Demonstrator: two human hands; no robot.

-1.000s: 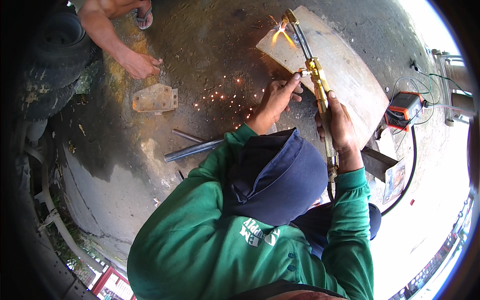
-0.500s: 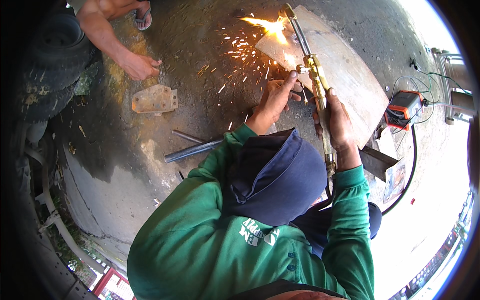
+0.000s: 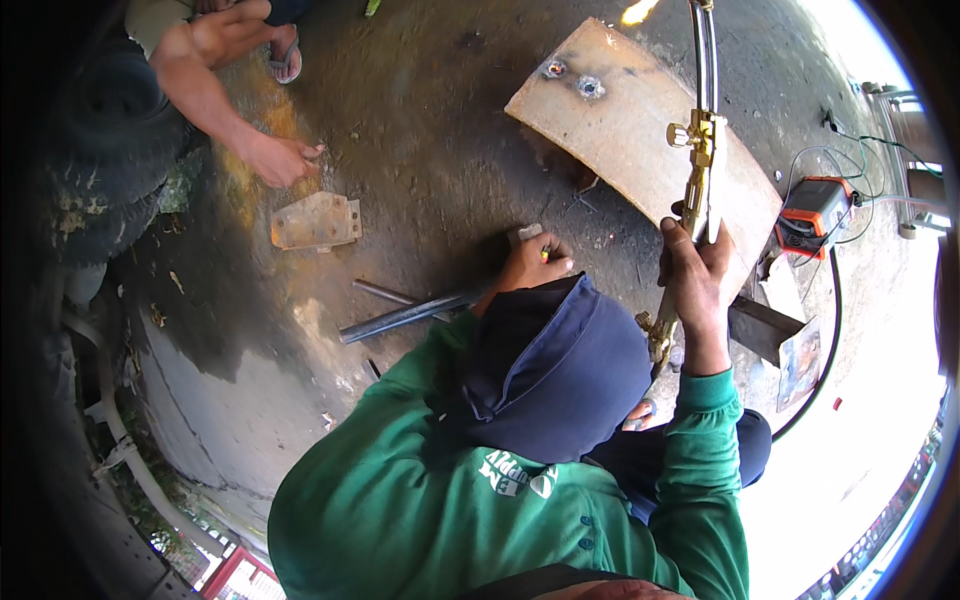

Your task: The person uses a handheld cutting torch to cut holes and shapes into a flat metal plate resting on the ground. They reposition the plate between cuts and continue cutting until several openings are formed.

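Note:
My right hand (image 3: 697, 275) grips a brass cutting torch (image 3: 706, 165) by its handle, and the torch's twin tubes run up past the top edge. A small yellow flame (image 3: 640, 12) shows near that edge. Under the torch lies a curved, rusty metal plate (image 3: 620, 115) with two burnt spots, one glowing orange. My left hand (image 3: 535, 262) is low over the ground with curled fingers; a small yellow-green bit shows among them, too small to name. A navy cloth hood (image 3: 555, 370) hides part of the left wrist and the torch's lower end.
At upper left a co-worker's hand (image 3: 285, 162) hangs above a rusty bracket (image 3: 317, 222). Metal bars (image 3: 405, 315) lie left of my left hand. To the right are an orange-grey machine (image 3: 815, 215) with cables, a black hose (image 3: 832, 330) and an angle-iron piece (image 3: 768, 328). Tyres (image 3: 110, 130) stand far left.
The torch has moved up and right, and the shower of sparks on the plate is gone. My left hand has come away from the torch, down toward the ground.

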